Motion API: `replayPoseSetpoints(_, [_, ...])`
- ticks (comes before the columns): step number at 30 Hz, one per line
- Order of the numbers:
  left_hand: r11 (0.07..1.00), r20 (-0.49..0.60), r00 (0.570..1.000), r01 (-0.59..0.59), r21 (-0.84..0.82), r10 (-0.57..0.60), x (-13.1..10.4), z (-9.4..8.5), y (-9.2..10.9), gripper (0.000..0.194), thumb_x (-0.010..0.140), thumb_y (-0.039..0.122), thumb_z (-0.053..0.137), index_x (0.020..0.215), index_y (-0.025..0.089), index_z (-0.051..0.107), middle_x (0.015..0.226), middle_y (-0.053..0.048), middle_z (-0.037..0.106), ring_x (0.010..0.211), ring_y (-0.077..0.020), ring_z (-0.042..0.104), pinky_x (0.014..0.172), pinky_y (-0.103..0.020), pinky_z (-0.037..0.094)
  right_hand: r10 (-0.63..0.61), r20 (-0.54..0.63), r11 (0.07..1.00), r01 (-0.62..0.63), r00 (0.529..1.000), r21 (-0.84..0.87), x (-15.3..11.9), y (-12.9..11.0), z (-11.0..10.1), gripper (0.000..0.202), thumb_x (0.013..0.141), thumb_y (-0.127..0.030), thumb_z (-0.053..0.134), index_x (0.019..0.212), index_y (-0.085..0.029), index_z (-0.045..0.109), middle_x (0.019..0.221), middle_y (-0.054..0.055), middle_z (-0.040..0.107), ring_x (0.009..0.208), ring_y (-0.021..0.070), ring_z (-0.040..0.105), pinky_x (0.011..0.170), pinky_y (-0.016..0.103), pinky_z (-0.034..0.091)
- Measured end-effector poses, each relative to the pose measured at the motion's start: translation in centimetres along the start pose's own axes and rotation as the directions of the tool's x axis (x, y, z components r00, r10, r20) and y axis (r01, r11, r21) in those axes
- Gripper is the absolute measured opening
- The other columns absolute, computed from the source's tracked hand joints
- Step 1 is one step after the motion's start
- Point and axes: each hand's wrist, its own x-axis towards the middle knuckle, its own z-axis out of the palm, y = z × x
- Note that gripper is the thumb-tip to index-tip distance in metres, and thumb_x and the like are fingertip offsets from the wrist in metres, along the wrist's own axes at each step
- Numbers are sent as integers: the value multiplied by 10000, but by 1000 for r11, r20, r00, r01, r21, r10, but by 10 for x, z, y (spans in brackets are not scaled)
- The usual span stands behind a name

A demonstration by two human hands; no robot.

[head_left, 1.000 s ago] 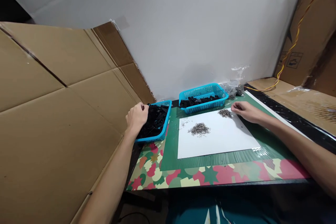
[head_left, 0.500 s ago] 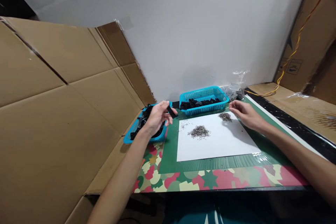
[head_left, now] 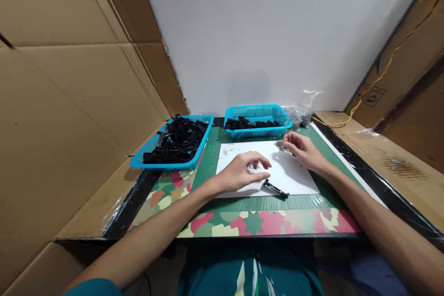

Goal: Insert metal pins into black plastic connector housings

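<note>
On the front edge of the white paper (head_left: 298,180) lies a long, narrow black plastic piece (head_left: 276,189). Just behind it is my left hand (head_left: 241,172), thumb and fingers spread apart and nothing between them. It partly covers a pile of tiny metal pieces (head_left: 252,166). My right hand (head_left: 305,151) is beside a second small pile of metal pieces (head_left: 281,146) near the paper's far right. Its thumb and fingertips are pinched together; whatever they hold is too small to make out.
A blue basket (head_left: 204,143) heaped with black plastic pieces stands at the left. Another blue basket (head_left: 256,133) with fewer black pieces sits behind the paper. Clear plastic bags (head_left: 301,118) are to its right. Cardboard walls (head_left: 69,115) flank the table.
My left hand has moved from the left basket to the paper and let go of the black plastic piece. My right hand stays pinched by the far pile. The view has shifted.
</note>
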Motion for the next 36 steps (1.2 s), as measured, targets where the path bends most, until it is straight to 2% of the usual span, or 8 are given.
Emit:
replayPoseSetpoints(3, [963, 128, 980, -177, 204, 153, -4, 9, -2, 429, 913, 430, 796, 1259, 190, 716, 1243, -125, 702, 1142, -272, 626, 999, -393, 472, 8, 7, 1000, -8, 1000, -19, 0, 0, 1, 349, 977, -552, 627, 893, -218, 562, 707, -42, 419, 627, 142, 372, 563, 294, 309])
replayPoseSetpoints(6, [910, 223, 951, -277, 309, 214, -5, 12, -8, 388, 938, 449, 761, 1227, 191, 729, 1223, -138, 698, 1109, -290, 639, 1009, -419, 454, 19, 16, 1000, -19, 1000, -23, -1, 1, 0, 349, 976, -549, 625, 887, -220, 554, 703, -43, 420, 627, 140, 368, 559, 290, 303])
replayPoseSetpoints(15, [958, 296, 929, -265, 108, 224, -8, -1, -12, 245, 941, 345, 751, 1146, 212, 755, 1125, -137, 711, 1062, -280, 655, 931, -361, 469, 109, 95, 993, -105, 990, -44, -3, 1, -4, 368, 970, -582, 641, 903, -228, 563, 702, -43, 416, 590, 133, 350, 522, 293, 267])
replayPoseSetpoints(18, [977, 252, 950, -204, 66, 181, -8, 2, -12, 164, 953, 350, 728, 1028, 205, 737, 1002, -99, 694, 914, -235, 640, 804, -326, 455, 161, 134, 987, -161, 978, -17, -4, -2, -3, 398, 950, -612, 661, 900, -233, 552, 692, -53, 394, 570, 126, 333, 506, 291, 255])
replayPoseSetpoints(23, [1000, 43, 999, -12, 12, 11, -9, 11, -10, 244, 957, 409, 688, 1060, 193, 639, 869, -28, 625, 732, -167, 539, 683, -291, 402, 199, 203, 975, -215, 959, 63, -8, -10, 1, 404, 934, -599, 699, 901, -225, 551, 697, -61, 386, 572, 113, 332, 513, 278, 264])
replayPoseSetpoints(28, [961, -152, 982, 69, -267, -113, -7, 18, -10, 333, 1003, 459, 606, 1220, 212, 555, 695, 60, 495, 624, -127, 425, 608, -253, 335, 182, 231, 966, -218, 956, 141, -10, -12, 5, 396, 928, -584, 723, 916, -224, 558, 726, -57, 387, 595, 114, 349, 532, 273, 280])
replayPoseSetpoints(33, [897, -187, 967, 79, -435, -176, 0, 19, -12, 329, 974, 449, 632, 946, 137, 735, 687, 5, 514, 657, -123, 445, 586, -247, 335, 119, 271, 968, -173, 955, 182, -13, -20, 9, 376, 944, -573, 715, 912, -229, 567, 750, -41, 414, 624, 128, 368, 558, 284, 308])
replayPoseSetpoints(36, [823, -127, 956, 156, -546, -265, 4, 20, -13, 310, 921, 417, 676, 861, 126, 762, 656, 6, 487, 603, -104, 398, 521, -232, 278, 72, 339, 976, -136, 938, 168, -17, -29, 14, 360, 962, -551, 703, 884, -222, 582, 769, -25, 443, 644, 133, 375, 574, 289, 319])
